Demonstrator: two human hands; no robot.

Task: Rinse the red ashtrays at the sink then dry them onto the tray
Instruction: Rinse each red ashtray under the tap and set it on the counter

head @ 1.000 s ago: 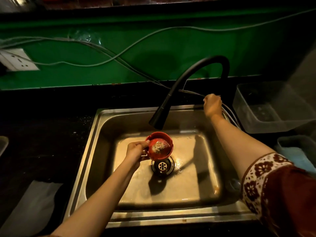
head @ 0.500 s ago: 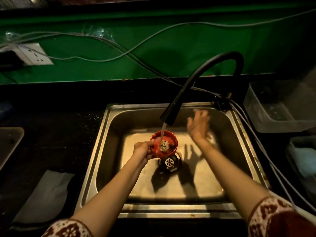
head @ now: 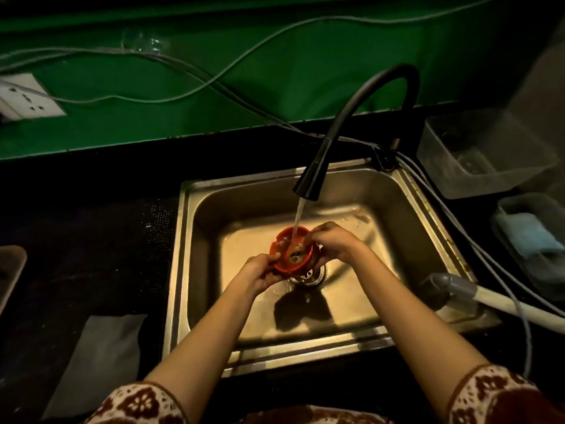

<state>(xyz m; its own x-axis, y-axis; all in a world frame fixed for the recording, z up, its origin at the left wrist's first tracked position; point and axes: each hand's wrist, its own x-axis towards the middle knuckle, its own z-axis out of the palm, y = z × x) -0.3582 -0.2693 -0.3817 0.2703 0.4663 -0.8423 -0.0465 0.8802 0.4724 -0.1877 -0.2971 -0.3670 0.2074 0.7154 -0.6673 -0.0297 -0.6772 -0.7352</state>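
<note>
A red ashtray [head: 287,240] with dirty residue inside is held over the drain of the steel sink [head: 406,215]. Water streams into it from the black curved tap [head: 308,182]. My left hand [head: 260,272] grips the ashtray's near left rim. My right hand [head: 334,241] holds its far right rim, fingers reaching into the bowl. A tray's corner [head: 9,270] shows at the far left edge of the dark counter.
A grey cloth [head: 97,362] lies on the counter left of the sink. Two clear tubs [head: 480,154] stand at the right, the nearer with a blue cloth [head: 526,237]. A hose [head: 504,304] and cables cross the sink's right rim. A wall socket [head: 27,96] sits upper left.
My right hand left the tap handle, came down across the sink and took hold of the ashtray. Water started to run into the ashtray.
</note>
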